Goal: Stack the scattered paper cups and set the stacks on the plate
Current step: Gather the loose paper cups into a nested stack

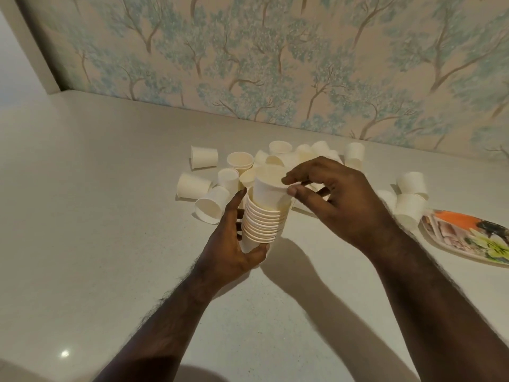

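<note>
My left hand (234, 249) grips the lower end of a stack of white paper cups (261, 224), held above the counter. A single white cup (268, 190) sits partway in the top of that stack, and my right hand (338, 199) pinches its rim with thumb and fingertips. Behind the hands several loose white cups (203, 157) lie scattered on the counter, some upright, some on their sides. Two more cups (410, 197) stand at the right beside a flowered plate (468, 238), which holds no cups.
The pale speckled counter (96, 216) runs back to a wall with tree-pattern wallpaper (275, 64). The plate lies at the right edge of view, partly cut off. A white wall panel (16, 51) stands at the far left.
</note>
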A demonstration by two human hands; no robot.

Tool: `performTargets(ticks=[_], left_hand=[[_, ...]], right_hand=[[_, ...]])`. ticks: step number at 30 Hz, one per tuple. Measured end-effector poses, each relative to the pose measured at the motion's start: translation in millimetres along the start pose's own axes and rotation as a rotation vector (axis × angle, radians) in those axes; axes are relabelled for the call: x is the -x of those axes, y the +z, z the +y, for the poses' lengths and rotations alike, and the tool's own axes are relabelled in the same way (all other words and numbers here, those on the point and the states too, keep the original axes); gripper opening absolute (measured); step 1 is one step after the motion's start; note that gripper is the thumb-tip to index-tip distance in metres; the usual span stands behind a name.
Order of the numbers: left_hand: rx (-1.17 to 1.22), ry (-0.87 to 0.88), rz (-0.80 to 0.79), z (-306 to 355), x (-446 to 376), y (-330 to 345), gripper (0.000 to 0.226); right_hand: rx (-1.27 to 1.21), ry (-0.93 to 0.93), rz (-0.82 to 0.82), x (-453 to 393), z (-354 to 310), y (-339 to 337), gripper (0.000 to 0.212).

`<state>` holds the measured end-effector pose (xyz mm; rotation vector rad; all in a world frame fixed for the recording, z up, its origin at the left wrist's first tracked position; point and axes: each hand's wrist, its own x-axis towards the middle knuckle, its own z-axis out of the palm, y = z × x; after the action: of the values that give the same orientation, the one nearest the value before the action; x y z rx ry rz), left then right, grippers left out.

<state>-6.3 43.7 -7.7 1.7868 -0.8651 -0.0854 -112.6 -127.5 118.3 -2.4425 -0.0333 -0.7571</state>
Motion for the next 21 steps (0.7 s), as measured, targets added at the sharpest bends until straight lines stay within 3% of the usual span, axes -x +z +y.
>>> performTargets(ticks=[6,9,12,16,21], left_hand=[[0.02,0.001,0.036,-1.0,-0.9,-13.9,0.099],[0.015,-0.023,0.057,-3.9,-2.3,-22.6,0.101],[-0.007,-0.044,0.069,-4.9,-3.5,-29.7,0.1],[0.004,-0.043,0.073,-8.4,-5.0,-40.9,0.099],[0.01,-0.05,0.068,-11.9,-7.8,-52.8,0.096]], right_hand=[[0.111,0.102,0.098,-16.3,38.1,15.4,0.019],[0.309,0.257,-0.087,-19.8,72.4,45.4,0.029],[0.52,0.289,-0.188,-14.2,93.5,78.6,0.036],[0.623,0.23,-0.111,-12.6,101.7,95.7,0.024],[0.47,0.182,0.038,-22.4,82.1,74.3,0.019]])
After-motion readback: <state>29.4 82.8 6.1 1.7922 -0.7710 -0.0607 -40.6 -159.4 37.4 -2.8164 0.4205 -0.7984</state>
